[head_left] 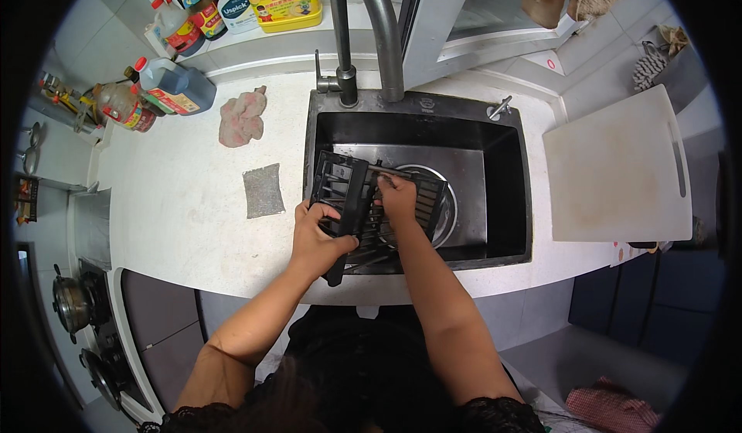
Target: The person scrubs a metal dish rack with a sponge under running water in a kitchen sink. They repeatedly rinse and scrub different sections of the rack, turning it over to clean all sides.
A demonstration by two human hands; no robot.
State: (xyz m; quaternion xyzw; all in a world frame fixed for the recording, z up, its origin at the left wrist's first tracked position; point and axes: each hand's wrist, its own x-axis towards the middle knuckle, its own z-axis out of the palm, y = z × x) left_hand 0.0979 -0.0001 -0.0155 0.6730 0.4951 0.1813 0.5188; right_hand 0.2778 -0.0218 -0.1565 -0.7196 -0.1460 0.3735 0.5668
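Observation:
A black slotted rack (357, 201) with rows of thin bars is tilted over the left part of the dark sink (506, 162). My left hand (315, 241) grips its near left side, thumb pressed on the wide black edge piece. My right hand (397, 199) reaches over the sink, its fingers closed at the rack's bars. Whether a small cloth or pad is under those fingertips is hidden. Beneath the rack, a round vessel with a pale rim (454, 210) shows in part in the sink.
A tall grey faucet (390, 46) arches behind the sink. On the left counter lie a grey scouring pad (264, 191) and a pinkish rag (243, 117). Bottles (178, 89) stand at the back left. A white cutting board (618, 174) is at the right.

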